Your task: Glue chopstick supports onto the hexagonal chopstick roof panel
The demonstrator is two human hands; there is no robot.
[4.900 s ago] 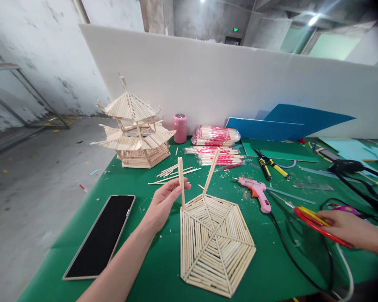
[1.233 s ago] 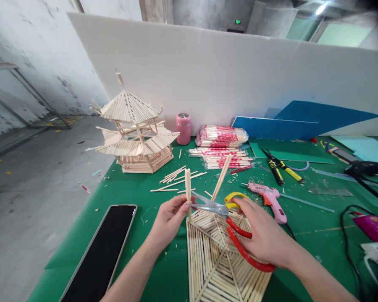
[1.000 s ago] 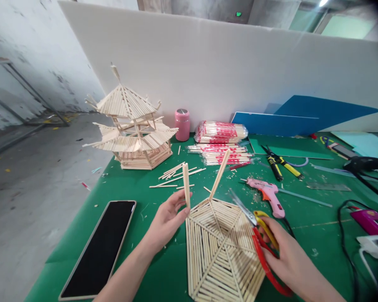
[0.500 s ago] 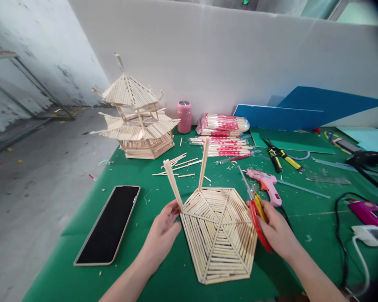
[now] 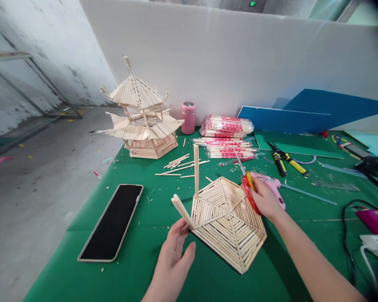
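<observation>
A hexagonal panel of wooden sticks (image 5: 229,218) lies on the green table, with two stick posts standing at its left side. My left hand (image 5: 176,256) is at the panel's left corner, fingertips at the foot of the nearer post (image 5: 182,211), thumb apart from the fingers. In my right hand (image 5: 264,197) are red and yellow scissors (image 5: 249,188), blades pointing up and away, over the panel's right edge. Just behind that hand lies a pink glue gun (image 5: 275,184), partly covered by it.
A stick pagoda model (image 5: 148,126) stands at the back left, near a pink bottle (image 5: 188,118) and wrapped stick bundles (image 5: 227,126). A phone (image 5: 111,222) lies left; pliers (image 5: 285,159) and a power strip (image 5: 373,220) lie right.
The panel has turned counterclockwise, its posts shifting left and nearer. My left hand has moved slightly right and nearer, its thumb further from the fingers. My right hand has moved away with the scissors.
</observation>
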